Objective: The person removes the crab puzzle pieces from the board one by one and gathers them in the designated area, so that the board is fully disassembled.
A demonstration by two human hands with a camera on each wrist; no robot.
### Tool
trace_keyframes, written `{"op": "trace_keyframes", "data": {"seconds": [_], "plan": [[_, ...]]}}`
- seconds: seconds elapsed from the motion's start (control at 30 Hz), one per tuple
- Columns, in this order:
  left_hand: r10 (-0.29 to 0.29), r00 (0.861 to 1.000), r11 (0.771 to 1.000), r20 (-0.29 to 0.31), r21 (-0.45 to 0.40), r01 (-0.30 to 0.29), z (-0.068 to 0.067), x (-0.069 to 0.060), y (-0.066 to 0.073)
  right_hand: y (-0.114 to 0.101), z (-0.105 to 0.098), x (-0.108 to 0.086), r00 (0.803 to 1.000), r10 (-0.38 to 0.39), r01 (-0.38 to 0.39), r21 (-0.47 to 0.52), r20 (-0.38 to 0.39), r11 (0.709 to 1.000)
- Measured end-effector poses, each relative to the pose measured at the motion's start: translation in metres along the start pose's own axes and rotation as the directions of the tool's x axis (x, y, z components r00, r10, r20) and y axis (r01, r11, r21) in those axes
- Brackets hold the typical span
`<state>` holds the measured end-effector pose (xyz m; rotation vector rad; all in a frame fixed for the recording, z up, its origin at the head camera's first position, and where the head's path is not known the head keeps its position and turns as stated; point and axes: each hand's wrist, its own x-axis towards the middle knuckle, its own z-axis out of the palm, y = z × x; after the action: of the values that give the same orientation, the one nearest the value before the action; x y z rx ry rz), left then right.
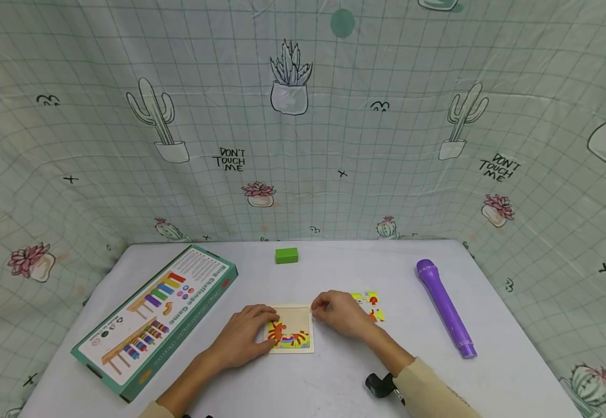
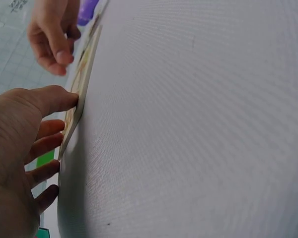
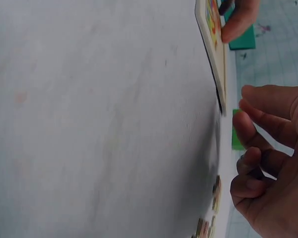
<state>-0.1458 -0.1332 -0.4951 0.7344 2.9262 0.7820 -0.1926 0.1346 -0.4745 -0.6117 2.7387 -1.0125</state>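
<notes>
1 left hand (image 1: 245, 337) touches puzzle tray (image 1: 296, 319), right hand (image 1: 342, 313) seemingly apart

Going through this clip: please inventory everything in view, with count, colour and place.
Table: one, white, beneath the objects
Patterned cloth: count unclear, pale with grid, behind the table
Puzzle board: one, pale wood, table centre
Fitted pieces: count unclear, multicoloured, lower part of the board
Loose pieces: several, multicoloured, right of the board
Block: one, green, far side
Microphone-shaped object: one, purple, right side
Game box: one, green and white, left side
Black objects: count unclear, black, near side
Sleeves: two, beige, near side
Left hand: one, bare, on the board's left side
Right hand: one, bare, by the board's right edge
</notes>
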Motion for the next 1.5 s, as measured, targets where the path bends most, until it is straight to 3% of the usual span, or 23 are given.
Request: {"op": "trace_keyframes", "data": {"seconds": [0.27, 0.5, 1.0, 1.27, 1.5], "plan": [[-0.032, 0.999, 0.999, 0.003, 0.001, 0.032, 0.0, -0.001, 0.001, -0.025, 0.022, 0.011, 0.991, -0.066, 0.065, 0.016, 0.115, 0.998], [-0.044, 0.999, 0.999, 0.0, -0.017, 0.044, -0.001, -0.001, 0.001, -0.039, 0.037, 0.014, 0.978, -0.127, 0.139, -0.061, 0.164, 0.988], [-0.04, 0.999, 0.999, 0.003, -0.015, 0.04, -0.002, 0.001, 0.001, -0.044, 0.042, 0.018, 0.978, -0.129, 0.145, -0.091, 0.162, 0.985], [-0.028, 1.0, 1.0, -0.006, -0.011, 0.028, -0.002, 0.002, 0.0, -0.045, 0.041, 0.017, 0.989, -0.077, 0.08, -0.018, 0.13, 0.997], [-0.025, 1.0, 1.0, -0.012, -0.006, 0.025, 0.0, 0.002, -0.001, -0.049, 0.041, 0.015, 0.988, -0.102, 0.098, 0.042, 0.118, 0.994]]}}
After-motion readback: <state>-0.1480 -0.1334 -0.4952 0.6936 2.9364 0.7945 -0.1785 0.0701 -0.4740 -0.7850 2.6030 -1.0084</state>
